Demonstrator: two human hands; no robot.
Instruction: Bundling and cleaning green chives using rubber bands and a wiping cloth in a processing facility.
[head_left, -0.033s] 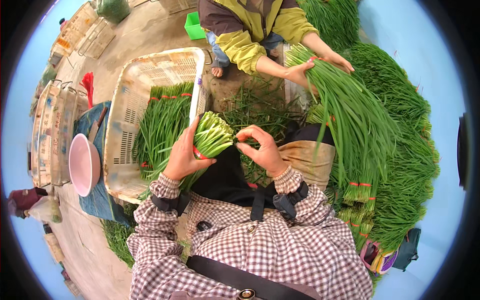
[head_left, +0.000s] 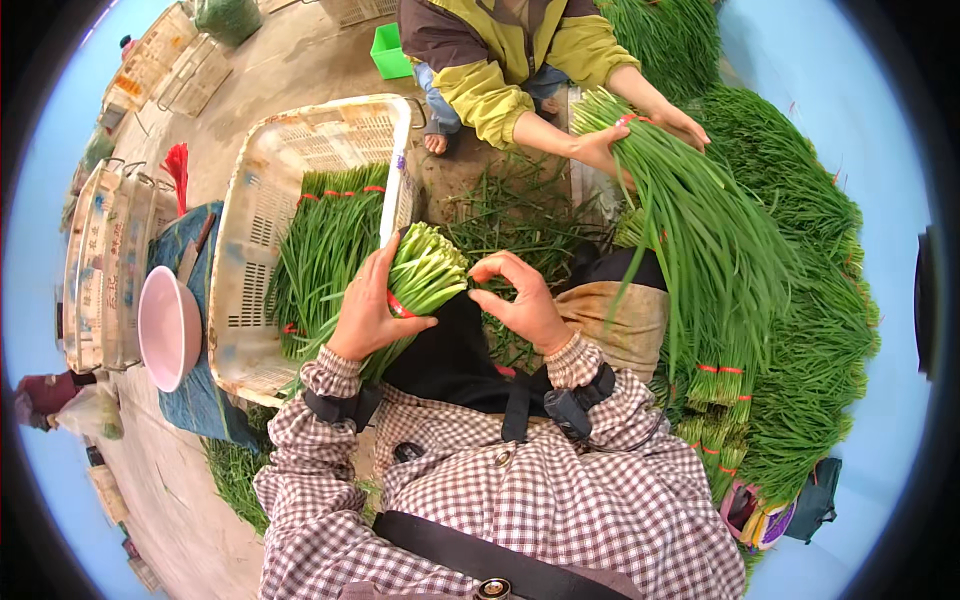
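The thumb and forefinger of the right hand (head_left: 527,305) bend toward each other, tips near together, just beside the pale cut ends of a chive bundle (head_left: 428,268); whether they pinch some thin thing, I cannot tell. The left hand (head_left: 362,315) is wrapped around this bundle, its thumb near the red band (head_left: 399,306), other fingers partly hidden. The bundle is tilted above the person's lap (head_left: 452,345), beside a plastic crate (head_left: 325,140).

In my judgement, too weak a hold could let single stalks slide, and the ends would become uneven; too strong pressure could bruise the tender leaves. The band sits not far from the cut ends, so rubbing might push it off.

In the crate lie other banded bundles (head_left: 325,230). Loose leaves (head_left: 510,215) cover part of the stained concrete floor (head_left: 180,490). Opposite, a co-worker's hands (head_left: 598,152) support a larger bundle (head_left: 705,230); at right spreads a heap of chives (head_left: 815,345). At left are a pink basin (head_left: 168,328) and stacked crates (head_left: 105,270).
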